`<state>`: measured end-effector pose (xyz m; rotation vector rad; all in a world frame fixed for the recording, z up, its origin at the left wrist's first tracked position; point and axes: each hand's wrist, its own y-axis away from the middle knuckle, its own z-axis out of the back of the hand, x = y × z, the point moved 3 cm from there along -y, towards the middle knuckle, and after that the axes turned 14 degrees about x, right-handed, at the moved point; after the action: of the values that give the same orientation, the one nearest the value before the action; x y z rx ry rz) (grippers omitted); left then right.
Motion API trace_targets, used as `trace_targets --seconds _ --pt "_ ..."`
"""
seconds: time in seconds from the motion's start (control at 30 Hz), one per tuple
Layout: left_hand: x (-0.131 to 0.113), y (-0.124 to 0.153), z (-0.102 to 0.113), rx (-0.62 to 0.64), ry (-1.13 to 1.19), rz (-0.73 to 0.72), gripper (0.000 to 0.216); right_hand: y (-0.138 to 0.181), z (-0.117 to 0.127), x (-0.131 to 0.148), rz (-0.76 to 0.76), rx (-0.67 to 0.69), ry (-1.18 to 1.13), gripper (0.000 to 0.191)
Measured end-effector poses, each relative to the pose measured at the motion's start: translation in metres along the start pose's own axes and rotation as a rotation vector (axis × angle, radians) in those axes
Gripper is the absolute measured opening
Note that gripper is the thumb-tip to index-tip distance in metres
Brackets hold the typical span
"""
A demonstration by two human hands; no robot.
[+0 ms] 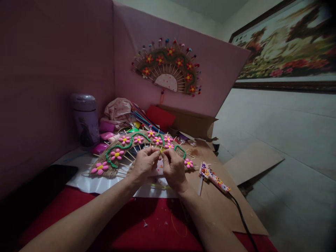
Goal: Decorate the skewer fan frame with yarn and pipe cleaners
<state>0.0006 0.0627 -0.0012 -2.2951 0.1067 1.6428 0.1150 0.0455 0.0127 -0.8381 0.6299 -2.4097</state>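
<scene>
My left hand (146, 160) and my right hand (173, 167) meet fingertip to fingertip in the middle. Both are closed in a pinch around a small yellow piece (162, 149), mostly hidden by the fingers; it looks like modelling clay. Just beyond and beneath them lies a fan-shaped craft (111, 151) of twine over thin sticks. It bears pink flowers (117, 154) with yellow centres and a wavy green strip (128, 144). My hands cover part of its lower middle.
A glue gun (214, 177) in flowered wrapping rests on cardboard (225, 206) at right, its black cord (241, 213) running forward. A purple bottle (85, 120) stands at left beside pink packets (99, 148). Another decorated fan (168, 68) hangs on the pink panel behind. Red cloth (141, 227) covers the front.
</scene>
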Motion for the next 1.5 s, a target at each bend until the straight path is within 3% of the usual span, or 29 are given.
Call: trace_targets --seconds 0.07,0.17,0.27,0.53,0.67,0.8,1.07,1.17,1.27,1.5 --pt "-0.002 -0.001 0.003 0.002 -0.146 -0.073 0.014 0.0 0.0 -0.001 -0.005 0.004 0.04 0.015" --pt "-0.013 -0.002 0.007 0.062 -0.623 -0.25 0.009 -0.001 0.001 -0.003 0.023 0.058 0.186 0.015" --pt "-0.021 -0.001 0.006 0.104 -1.021 -0.319 0.017 -0.002 0.002 -0.004 0.071 0.11 0.36 0.017" --pt "-0.026 -0.001 0.003 0.153 -1.257 -0.295 0.018 -0.004 0.002 -0.008 0.115 0.107 0.402 0.017" --pt "-0.026 -0.001 0.004 0.184 -1.268 -0.246 0.018 -0.005 0.001 -0.01 0.124 0.107 0.334 0.018" --pt "-0.027 -0.003 0.007 0.193 -1.119 -0.199 0.016 -0.005 0.0 -0.01 0.14 0.106 0.25 0.017" --pt "-0.007 -0.007 0.007 0.06 -0.38 -0.078 0.011 0.0 -0.005 -0.003 0.112 0.03 0.083 0.014" --pt "0.001 -0.006 0.006 -0.011 -0.258 -0.078 0.014 0.002 -0.008 -0.002 0.12 0.014 0.128 0.016" --pt "0.003 -0.007 0.007 0.015 -0.354 -0.101 0.013 0.002 -0.007 -0.004 0.091 0.031 0.235 0.018" --pt "-0.007 -0.008 0.012 0.159 -0.906 -0.235 0.016 -0.001 0.002 -0.004 0.08 0.073 0.55 0.013"
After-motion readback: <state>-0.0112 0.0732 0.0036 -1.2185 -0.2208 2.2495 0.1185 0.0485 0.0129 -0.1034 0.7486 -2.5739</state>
